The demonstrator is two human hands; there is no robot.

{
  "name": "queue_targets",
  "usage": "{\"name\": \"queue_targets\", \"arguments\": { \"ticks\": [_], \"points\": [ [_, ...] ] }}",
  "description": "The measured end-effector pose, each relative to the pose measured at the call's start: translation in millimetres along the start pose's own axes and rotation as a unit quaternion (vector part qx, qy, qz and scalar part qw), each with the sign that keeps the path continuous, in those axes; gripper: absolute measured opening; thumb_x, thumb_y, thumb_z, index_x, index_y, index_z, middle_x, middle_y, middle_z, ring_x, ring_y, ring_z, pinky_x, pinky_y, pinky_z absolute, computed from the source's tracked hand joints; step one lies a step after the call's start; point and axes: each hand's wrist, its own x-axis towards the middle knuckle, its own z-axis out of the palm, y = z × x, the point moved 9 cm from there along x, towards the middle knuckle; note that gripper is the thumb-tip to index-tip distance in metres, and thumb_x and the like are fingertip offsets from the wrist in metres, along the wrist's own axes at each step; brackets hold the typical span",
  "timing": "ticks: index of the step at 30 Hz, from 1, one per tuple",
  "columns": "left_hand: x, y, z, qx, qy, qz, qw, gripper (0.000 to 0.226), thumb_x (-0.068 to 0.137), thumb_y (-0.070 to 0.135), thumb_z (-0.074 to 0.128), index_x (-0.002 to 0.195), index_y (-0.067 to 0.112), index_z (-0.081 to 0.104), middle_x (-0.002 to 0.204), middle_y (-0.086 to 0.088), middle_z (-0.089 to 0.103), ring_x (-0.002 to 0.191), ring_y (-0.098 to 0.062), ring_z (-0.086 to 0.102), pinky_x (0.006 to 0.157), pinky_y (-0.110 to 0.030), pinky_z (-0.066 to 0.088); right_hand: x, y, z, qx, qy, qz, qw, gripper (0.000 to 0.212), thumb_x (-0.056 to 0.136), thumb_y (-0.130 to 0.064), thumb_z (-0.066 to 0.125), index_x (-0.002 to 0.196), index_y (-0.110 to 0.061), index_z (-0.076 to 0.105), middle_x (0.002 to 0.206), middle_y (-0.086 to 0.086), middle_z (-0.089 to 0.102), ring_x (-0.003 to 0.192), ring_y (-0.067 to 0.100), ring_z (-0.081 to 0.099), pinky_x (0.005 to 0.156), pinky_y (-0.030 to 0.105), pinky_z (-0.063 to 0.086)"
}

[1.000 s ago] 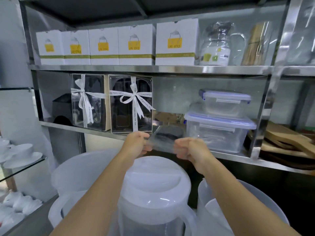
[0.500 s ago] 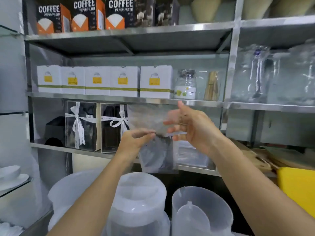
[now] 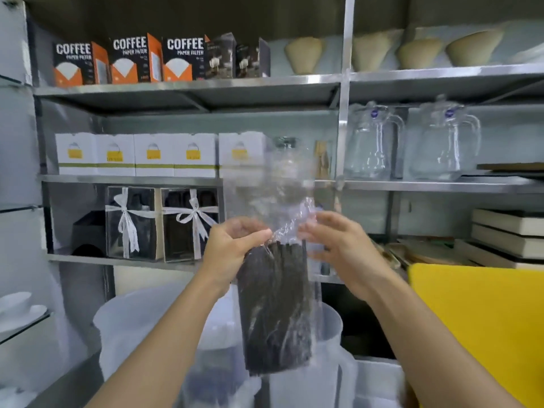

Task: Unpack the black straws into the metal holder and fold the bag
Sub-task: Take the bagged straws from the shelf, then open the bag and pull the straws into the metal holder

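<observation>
A clear plastic bag [image 3: 276,195] hangs upright in front of me, its lower half packed with black straws [image 3: 273,313]. My left hand [image 3: 232,248] pinches the crinkled bag just above the tops of the straws. My right hand [image 3: 335,245] holds the bag's right side at the same height, fingers spread against the plastic. The empty upper part of the bag stands up loosely above both hands. No metal holder is in view.
Steel shelves [image 3: 188,86] fill the wall ahead with coffee filter boxes, white boxes [image 3: 135,154], ribboned gift boxes [image 3: 132,222] and glass pitchers [image 3: 371,142]. White plastic jugs [image 3: 141,328] stand below the bag. A yellow board [image 3: 477,325] is at the right.
The view has tilted upward, showing higher shelves. The bag went from lying flat between my hands to hanging upright, and both hands now grip it above the straws.
</observation>
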Motion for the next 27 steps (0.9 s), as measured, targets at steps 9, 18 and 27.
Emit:
{"name": "queue_targets", "arguments": {
  "ticks": [9, 18, 27],
  "points": [
    [-118, -40, 29, 0.029, 0.063, -0.126, 0.99, 0.036, 0.077, 0.016, 0.071, 0.107, 0.022, 0.051, 0.102, -0.001, 0.062, 0.086, -0.007, 0.061, 0.073, -0.018, 0.045, -104, 48, -48, 0.009, 0.132, 0.02, 0.991, 0.022, 0.08, -0.01, 0.068, 0.059, -0.014, 0.064, 0.059, 0.005, 0.062, 0.054, 0.019, 0.052, 0.05, 0.024, 0.04],
    [-203, -25, 111, 0.056, -0.158, -0.155, 0.974, 0.082, 0.056, 0.051, 0.073, 0.126, 0.035, 0.032, 0.124, 0.016, 0.048, 0.115, 0.005, 0.044, 0.083, -0.012, 0.038, -154, 51, -41, 0.011, 0.089, 0.017, 0.996, 0.042, 0.067, -0.015, 0.077, 0.046, -0.022, 0.042, 0.047, -0.003, 0.049, 0.05, 0.012, 0.052, 0.058, 0.028, 0.045],
    [-218, -24, 120, 0.054, -0.155, -0.175, 0.971, 0.037, 0.078, 0.014, 0.07, 0.101, 0.033, 0.048, 0.093, -0.003, 0.074, 0.093, -0.015, 0.069, 0.09, -0.032, 0.049, -179, 46, -54, 0.071, -0.033, 0.045, 0.996, 0.049, 0.047, -0.034, 0.088, 0.047, -0.021, 0.041, 0.051, 0.005, 0.054, 0.05, 0.016, 0.055, 0.052, 0.022, 0.045]
  ]
}}
